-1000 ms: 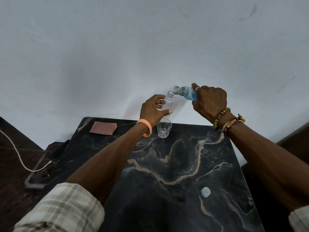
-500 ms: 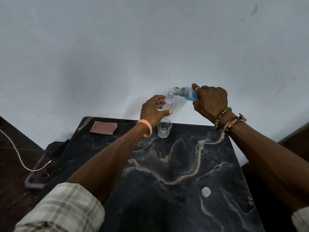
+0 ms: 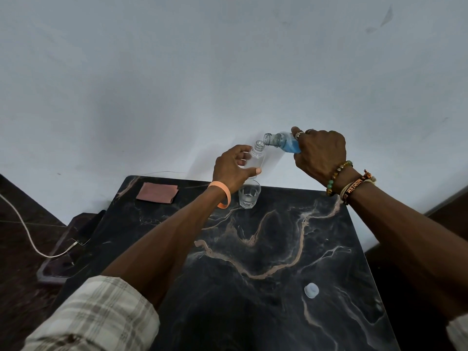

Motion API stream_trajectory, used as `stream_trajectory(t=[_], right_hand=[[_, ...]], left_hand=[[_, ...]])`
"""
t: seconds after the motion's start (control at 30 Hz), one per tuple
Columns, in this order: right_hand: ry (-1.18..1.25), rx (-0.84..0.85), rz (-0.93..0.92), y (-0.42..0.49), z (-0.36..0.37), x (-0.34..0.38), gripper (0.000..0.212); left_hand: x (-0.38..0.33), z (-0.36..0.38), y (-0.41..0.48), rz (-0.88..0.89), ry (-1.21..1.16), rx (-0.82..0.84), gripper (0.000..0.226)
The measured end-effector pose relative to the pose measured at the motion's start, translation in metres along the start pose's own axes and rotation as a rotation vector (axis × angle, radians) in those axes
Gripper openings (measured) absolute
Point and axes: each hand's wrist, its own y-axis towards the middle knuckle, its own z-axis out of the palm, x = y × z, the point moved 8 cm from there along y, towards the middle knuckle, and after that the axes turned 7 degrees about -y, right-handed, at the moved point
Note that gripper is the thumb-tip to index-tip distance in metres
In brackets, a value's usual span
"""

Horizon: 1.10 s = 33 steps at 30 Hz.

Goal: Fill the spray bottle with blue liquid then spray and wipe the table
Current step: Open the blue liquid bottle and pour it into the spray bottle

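Note:
My left hand [image 3: 233,165] holds a small clear spray bottle [image 3: 256,158] upright above the far edge of the black marble table [image 3: 253,262]; the bottle's neck is open with no cap on it. My right hand [image 3: 320,153] grips a clear bottle of blue liquid [image 3: 281,143], tipped nearly level, its open mouth just above the spray bottle's neck. The blue liquid sits in the lower half near my palm. A folded pink cloth [image 3: 157,193] lies at the table's far left corner.
A clear drinking glass [image 3: 249,197] stands on the table just below my left hand. A pale round cap [image 3: 311,290] lies near the right front. A phone on a white cable [image 3: 81,239] rests on a low stand left of the table. A white wall is directly behind.
The blue bottle's mouth has come slightly closer to the spray bottle's neck. Both hands hold almost the same place.

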Motion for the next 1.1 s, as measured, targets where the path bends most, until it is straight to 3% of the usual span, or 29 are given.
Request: stream_trajectory(t=[1.1], right_hand=[[-0.065,0.039,-0.037,0.0002,-0.0082,0.0002,0.048]], left_hand=[[0.0004,0.0005,-0.0016,0.008,-0.020,-0.006,0.056]])
